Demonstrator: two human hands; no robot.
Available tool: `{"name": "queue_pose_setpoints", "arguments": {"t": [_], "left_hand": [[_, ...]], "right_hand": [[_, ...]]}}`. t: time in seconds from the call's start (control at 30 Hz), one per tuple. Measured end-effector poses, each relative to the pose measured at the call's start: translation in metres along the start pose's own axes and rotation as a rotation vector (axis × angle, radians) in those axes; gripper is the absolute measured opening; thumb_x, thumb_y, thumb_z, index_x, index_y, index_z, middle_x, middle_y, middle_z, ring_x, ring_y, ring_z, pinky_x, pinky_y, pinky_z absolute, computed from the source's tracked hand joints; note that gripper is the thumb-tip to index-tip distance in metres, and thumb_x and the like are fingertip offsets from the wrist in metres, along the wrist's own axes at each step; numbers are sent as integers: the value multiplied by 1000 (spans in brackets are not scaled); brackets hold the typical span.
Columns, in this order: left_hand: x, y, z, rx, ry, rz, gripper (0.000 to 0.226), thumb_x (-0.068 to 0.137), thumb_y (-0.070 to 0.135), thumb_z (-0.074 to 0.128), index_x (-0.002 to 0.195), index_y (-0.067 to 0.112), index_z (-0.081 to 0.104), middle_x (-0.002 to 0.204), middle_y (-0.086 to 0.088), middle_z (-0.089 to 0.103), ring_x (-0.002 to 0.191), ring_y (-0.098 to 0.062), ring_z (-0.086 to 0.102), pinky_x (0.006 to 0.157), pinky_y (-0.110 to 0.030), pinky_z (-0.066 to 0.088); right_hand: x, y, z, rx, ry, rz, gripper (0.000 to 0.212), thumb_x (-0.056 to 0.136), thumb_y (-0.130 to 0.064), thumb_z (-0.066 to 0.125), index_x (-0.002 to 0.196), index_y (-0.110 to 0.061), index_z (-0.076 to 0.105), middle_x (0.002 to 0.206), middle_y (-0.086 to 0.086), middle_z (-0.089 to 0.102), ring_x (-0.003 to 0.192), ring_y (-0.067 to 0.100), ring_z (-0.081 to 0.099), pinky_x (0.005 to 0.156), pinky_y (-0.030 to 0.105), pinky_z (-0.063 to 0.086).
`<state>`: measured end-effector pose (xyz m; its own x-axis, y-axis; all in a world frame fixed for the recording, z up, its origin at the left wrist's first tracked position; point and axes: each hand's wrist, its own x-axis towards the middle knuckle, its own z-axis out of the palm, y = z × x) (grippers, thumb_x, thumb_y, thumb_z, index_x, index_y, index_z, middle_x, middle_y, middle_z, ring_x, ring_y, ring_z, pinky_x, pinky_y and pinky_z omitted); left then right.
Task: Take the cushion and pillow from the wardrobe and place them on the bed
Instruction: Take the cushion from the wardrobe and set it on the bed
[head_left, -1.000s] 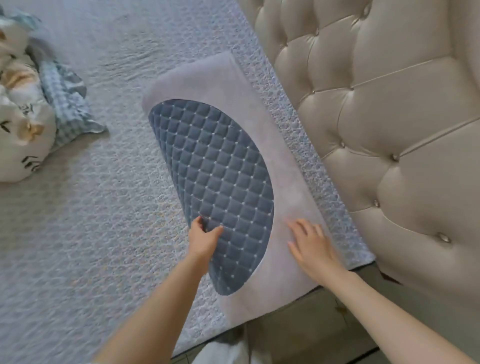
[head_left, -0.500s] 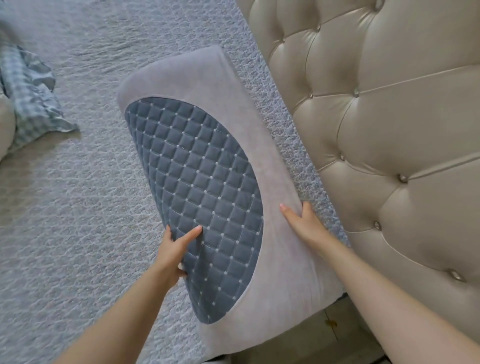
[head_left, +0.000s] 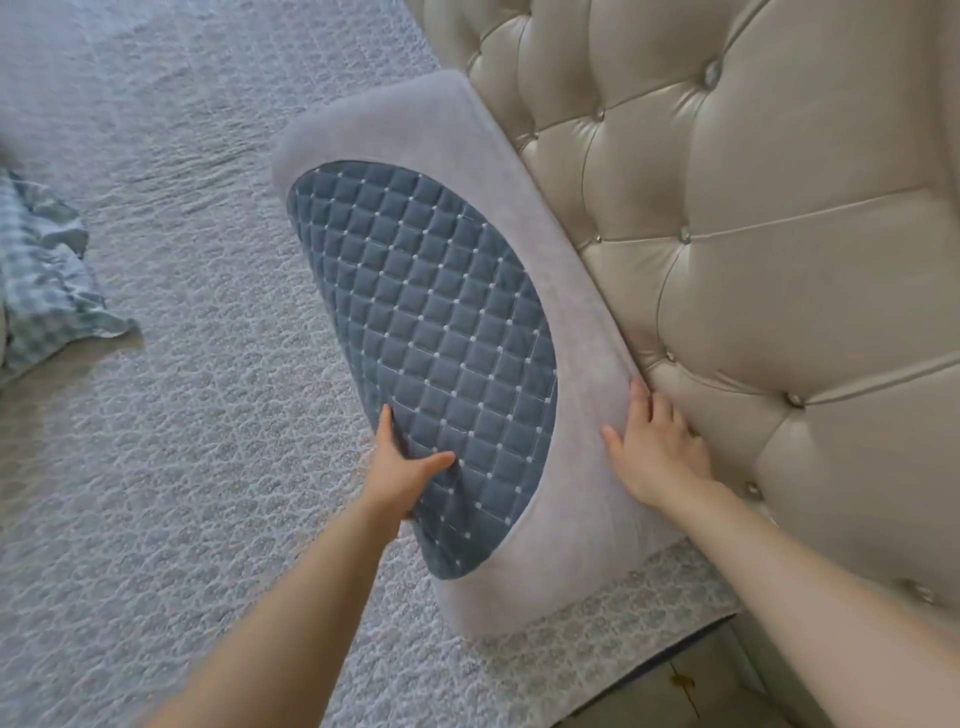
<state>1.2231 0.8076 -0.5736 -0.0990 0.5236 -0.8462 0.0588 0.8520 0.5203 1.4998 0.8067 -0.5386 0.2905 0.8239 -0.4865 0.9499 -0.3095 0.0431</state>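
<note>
Leaning long-axis along the headboard, the pillow has the left hand pinching its near edge, the right hand lying flat, fingers spread.

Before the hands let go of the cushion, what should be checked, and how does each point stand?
1. Cushion on the bed cover: ok.
2. Its long edge against the tufted headboard: ok.
3. Left hand grips its front edge: not yet released.
4. Right hand lies at the headboard side, fingers near the gap: cannot tell if pinched.
5. Near end clear of the bed's edge: ok.
6. Pillow placed: cannot tell.
</note>
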Motion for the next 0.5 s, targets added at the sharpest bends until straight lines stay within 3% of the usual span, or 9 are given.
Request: {"name": "queue_pose_setpoints", "arguments": {"t": [0.17,0.3,0.4,0.5], "left_hand": [[-11,-37,18,-75,7,-155,107,74,55,76,152,43,4,159,0,27,137,-41,38,89,-75,42],[-14,-48,24,-94,31,-146,103,72,56,76,152,40,13,155,1,34,134,-39,42,92,-70,44],[-15,-47,16,-56,-3,-150,101,72,56,77,151,40,18,153,0,38,130,-39,47,87,-66,50],[-16,-37,12,67,-3,-147,96,75,56,75,151,30,24,149,-5,44,126,-39,51,87,-59,54]], "right_hand": [[-4,1,8,24,52,-31,73,96,-44,40,151,-15,3,152,14,17,132,37,30,98,49,39],[-13,-4,19,-186,126,-165,64,95,-23,32,151,-25,1,155,16,10,126,39,30,89,46,44],[-21,-12,25,-173,84,-146,70,91,-16,32,151,-25,-4,155,17,0,133,42,19,96,51,39],[-22,-12,22,-127,56,-138,68,94,-19,34,150,-27,-3,156,14,-3,137,41,14,102,52,35]]}}
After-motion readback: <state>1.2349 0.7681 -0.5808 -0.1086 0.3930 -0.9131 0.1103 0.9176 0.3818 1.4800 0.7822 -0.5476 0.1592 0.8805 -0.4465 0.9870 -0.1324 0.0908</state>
